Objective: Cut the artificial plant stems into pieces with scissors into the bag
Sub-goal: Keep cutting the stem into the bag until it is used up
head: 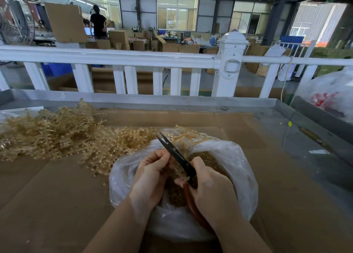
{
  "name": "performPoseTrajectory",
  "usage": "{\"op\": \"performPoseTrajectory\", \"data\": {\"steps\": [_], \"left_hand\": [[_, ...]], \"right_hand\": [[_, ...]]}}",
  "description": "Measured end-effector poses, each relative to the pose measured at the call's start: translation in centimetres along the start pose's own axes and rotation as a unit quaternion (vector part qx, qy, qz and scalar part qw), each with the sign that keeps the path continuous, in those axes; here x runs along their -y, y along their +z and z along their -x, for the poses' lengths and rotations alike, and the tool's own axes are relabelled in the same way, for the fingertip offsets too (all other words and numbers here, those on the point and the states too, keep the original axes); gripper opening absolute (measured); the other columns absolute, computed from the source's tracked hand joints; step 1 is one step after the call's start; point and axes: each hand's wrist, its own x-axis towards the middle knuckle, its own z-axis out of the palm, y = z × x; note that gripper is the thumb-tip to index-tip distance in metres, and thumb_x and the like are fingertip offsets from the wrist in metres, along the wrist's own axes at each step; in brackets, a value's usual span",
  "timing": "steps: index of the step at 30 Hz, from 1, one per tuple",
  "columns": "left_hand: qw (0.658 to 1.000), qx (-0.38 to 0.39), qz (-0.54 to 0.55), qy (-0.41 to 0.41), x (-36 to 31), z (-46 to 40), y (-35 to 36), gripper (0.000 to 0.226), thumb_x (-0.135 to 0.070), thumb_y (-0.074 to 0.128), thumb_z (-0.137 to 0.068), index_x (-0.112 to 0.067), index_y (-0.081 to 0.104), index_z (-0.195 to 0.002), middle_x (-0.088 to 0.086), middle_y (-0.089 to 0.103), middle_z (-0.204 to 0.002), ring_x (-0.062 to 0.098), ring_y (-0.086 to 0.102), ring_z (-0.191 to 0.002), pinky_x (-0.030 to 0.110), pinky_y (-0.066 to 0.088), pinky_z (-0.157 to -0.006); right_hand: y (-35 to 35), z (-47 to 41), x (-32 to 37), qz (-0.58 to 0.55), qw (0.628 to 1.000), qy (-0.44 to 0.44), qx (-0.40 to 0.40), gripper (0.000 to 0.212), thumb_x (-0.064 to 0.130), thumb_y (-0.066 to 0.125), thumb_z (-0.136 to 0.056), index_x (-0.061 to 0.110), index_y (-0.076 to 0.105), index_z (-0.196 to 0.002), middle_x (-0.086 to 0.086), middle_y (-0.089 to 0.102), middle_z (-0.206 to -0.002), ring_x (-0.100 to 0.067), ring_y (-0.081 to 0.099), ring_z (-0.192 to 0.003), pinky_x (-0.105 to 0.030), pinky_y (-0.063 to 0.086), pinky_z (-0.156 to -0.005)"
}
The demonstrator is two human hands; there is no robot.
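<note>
A clear plastic bag point(236, 168) lies open on the cardboard in front of me, partly filled with golden cut pieces point(208, 160). Over its mouth my right hand point(212, 189) grips scissors point(176, 153) with black blades and a red handle; the blades point up and to the left, slightly parted. My left hand point(152, 174) pinches a small golden stem piece beside the blades, mostly hidden by the fingers. A big heap of golden artificial plant stems point(57, 132) lies to the left and reaches the bag's far edge.
Brown cardboard sheets point(57, 195) cover a metal tray table point(267, 101) with raised rims. A white railing point(133, 58) runs behind it. At the right, another plastic bag point(328, 94) with red contents sits beyond the rim. A person stands far back among boxes.
</note>
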Motion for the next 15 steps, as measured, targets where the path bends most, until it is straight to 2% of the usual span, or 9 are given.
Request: {"op": "performPoseTrajectory", "data": {"steps": [2,4,8,12,15], "left_hand": [[1.0,-0.001,0.0,-0.001,0.04,0.01,-0.03,0.005,-0.006,0.055,-0.076,-0.001,0.058,-0.076,0.006,0.062,-0.057,0.013,0.062,-0.05,0.022,0.052,-0.049],[1.0,-0.003,0.003,-0.002,0.11,0.01,-0.01,0.005,-0.005,0.055,-0.077,-0.001,0.057,-0.076,0.006,0.063,-0.057,0.013,0.063,-0.051,0.022,0.053,-0.05],[1.0,-0.004,0.006,-0.002,0.04,0.07,0.08,0.01,-0.008,0.057,-0.072,-0.001,0.055,-0.078,0.006,0.062,-0.057,0.012,0.062,-0.051,0.022,0.053,-0.051],[0.999,-0.044,0.011,-0.002,0.15,-0.1,0.11,0.007,-0.006,0.054,-0.085,-0.005,0.056,-0.078,0.008,0.064,-0.066,0.015,0.064,-0.058,0.025,0.057,-0.056],[0.997,-0.076,0.022,0.012,0.01,-0.2,0.36,0.017,-0.009,0.048,-0.096,-0.011,0.054,-0.08,0.009,0.069,-0.075,0.017,0.067,-0.065,0.028,0.058,-0.058]], "right_hand": [[-0.08,-0.02,0.12,0.011,1.0,0.002,-0.007,0.039,0.053,0.059,-0.086,0.018,0.053,-0.102,0.004,0.061,-0.069,-0.013,0.06,-0.058,-0.025,0.05,-0.05],[-0.25,-0.13,0.28,0.029,0.999,0.004,-0.022,0.037,0.05,0.066,-0.082,0.018,0.055,-0.097,0.005,0.059,-0.062,-0.01,0.057,-0.051,-0.017,0.041,-0.044],[-0.41,-0.05,0.4,0.046,0.998,0.015,-0.033,0.037,0.049,0.072,-0.077,0.019,0.057,-0.094,0.008,0.058,-0.059,-0.006,0.055,-0.048,-0.012,0.031,-0.043],[-0.22,0.15,0.16,0.025,0.999,0.01,-0.041,0.035,0.049,0.069,-0.08,0.019,0.058,-0.096,0.007,0.061,-0.066,-0.008,0.058,-0.055,-0.018,0.045,-0.046],[-0.24,0.05,-0.01,0.008,0.998,0.015,-0.058,0.033,0.046,0.068,-0.082,0.017,0.06,-0.096,0.006,0.06,-0.069,-0.009,0.057,-0.059,-0.02,0.046,-0.051]]}}
